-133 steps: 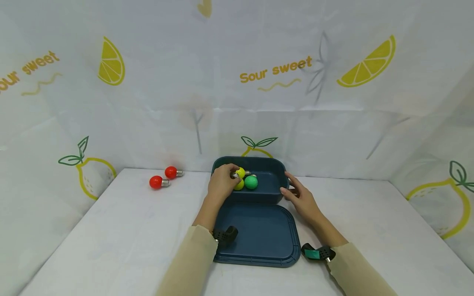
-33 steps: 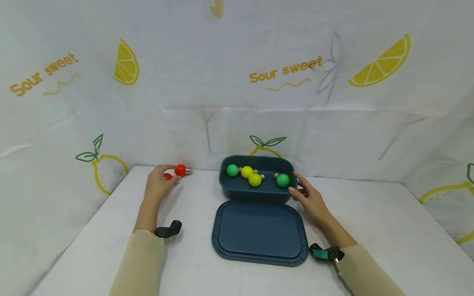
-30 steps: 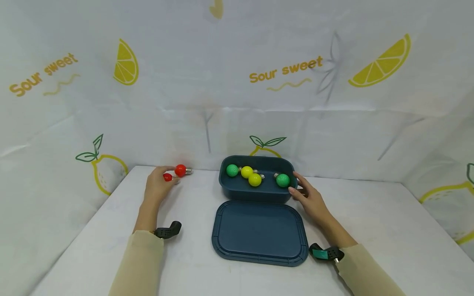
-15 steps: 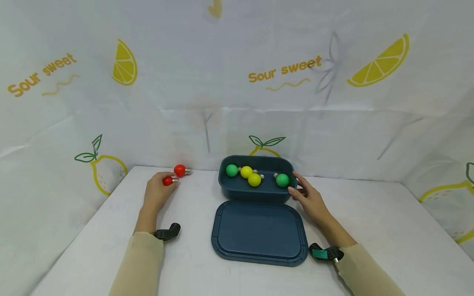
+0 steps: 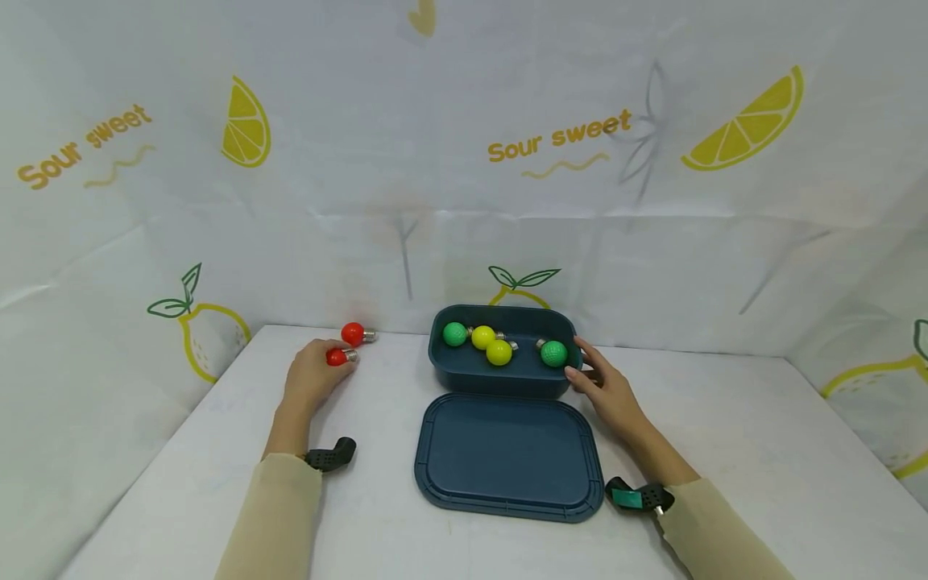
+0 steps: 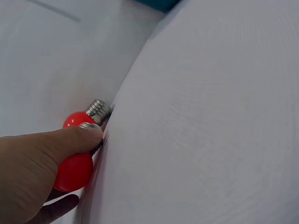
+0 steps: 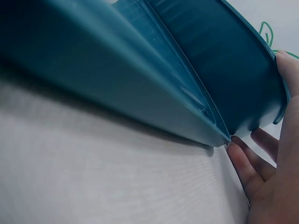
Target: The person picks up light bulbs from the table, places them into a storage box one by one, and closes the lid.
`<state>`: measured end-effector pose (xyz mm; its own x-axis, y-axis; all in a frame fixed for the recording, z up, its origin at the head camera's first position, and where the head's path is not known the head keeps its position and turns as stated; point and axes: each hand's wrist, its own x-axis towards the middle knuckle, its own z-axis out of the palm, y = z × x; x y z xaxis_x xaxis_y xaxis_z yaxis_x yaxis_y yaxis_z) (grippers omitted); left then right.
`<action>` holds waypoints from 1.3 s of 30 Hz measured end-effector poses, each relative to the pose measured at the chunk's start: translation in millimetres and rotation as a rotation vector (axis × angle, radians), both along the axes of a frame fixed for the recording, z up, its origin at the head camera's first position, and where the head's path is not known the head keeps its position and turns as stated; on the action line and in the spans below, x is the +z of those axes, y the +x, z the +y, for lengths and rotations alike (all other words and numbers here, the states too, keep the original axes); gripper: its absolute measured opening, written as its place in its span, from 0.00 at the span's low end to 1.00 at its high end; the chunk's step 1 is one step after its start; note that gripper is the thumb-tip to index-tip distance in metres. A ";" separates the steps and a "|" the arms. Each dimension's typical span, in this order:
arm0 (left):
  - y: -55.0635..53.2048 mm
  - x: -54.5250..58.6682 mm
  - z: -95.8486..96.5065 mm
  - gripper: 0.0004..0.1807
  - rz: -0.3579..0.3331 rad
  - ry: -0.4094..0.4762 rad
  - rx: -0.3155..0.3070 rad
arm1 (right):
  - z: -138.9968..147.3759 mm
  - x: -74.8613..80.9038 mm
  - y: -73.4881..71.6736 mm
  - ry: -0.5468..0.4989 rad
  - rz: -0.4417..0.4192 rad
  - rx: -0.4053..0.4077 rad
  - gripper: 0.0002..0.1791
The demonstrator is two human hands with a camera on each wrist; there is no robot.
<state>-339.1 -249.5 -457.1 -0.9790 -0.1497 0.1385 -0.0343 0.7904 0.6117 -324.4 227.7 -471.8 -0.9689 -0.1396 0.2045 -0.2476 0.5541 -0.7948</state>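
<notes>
At the table's back left, my left hand (image 5: 312,374) pinches the nearer red light bulb (image 5: 336,357), its thumb across the metal screw base in the left wrist view. A second red bulb (image 5: 353,333) lies just behind it. In the dark blue box (image 5: 500,383) lie two yellow bulbs, one (image 5: 483,337) touching the other (image 5: 499,353), and two green bulbs, one at the left (image 5: 455,334), one at the right (image 5: 554,354). My right hand (image 5: 605,391) rests its extended fingers and thumb against the box's right end; the right wrist view shows fingertips on the wall (image 7: 238,93).
The box's flat blue lid (image 5: 509,455) lies on the white tabletop (image 5: 725,435) in front of the box. A white cloth with lemon prints (image 5: 435,161) hangs right behind the table's back edge. Both forearms wear black wrist straps.
My left hand has left the box, where it held a bulb, and gone left to the red bulbs. Its fingers have closed on the nearer one, which shifts slightly right. The right hand stays.
</notes>
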 end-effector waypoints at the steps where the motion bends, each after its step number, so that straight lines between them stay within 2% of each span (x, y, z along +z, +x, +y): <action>1: -0.2 0.7 0.5 0.24 0.000 -0.021 -0.008 | -0.1 -0.3 0.0 0.002 -0.001 -0.002 0.36; 4: -0.5 2.8 2.2 0.23 -0.001 -0.068 -0.024 | -0.5 -1.2 -0.6 0.011 -0.004 -0.007 0.37; 8: 0.1 3.9 4.1 0.23 -0.003 -0.078 -0.018 | -1.2 -1.2 -1.0 0.016 -0.004 -0.007 0.37; 13: 0.2 4.0 7.3 0.23 0.001 -0.034 -0.015 | -1.4 0.8 -0.2 0.008 -0.011 -0.005 0.37; 16: -1.8 5.8 9.4 0.23 0.031 0.000 -0.021 | -1.3 2.0 0.3 0.004 -0.014 -0.005 0.37; 21: -5.9 14.0 14.8 0.23 0.084 0.018 -0.049 | -1.3 2.6 0.6 0.001 -0.017 -0.006 0.37; 27: -8.6 24.7 23.1 0.22 0.119 -0.011 -0.095 | -0.9 1.3 0.7 0.011 -0.021 -0.007 0.37; 39: -2.9 37.6 38.7 0.22 0.181 0.046 -0.103 | 0.4 -1.9 -0.7 0.012 -0.015 -0.005 0.37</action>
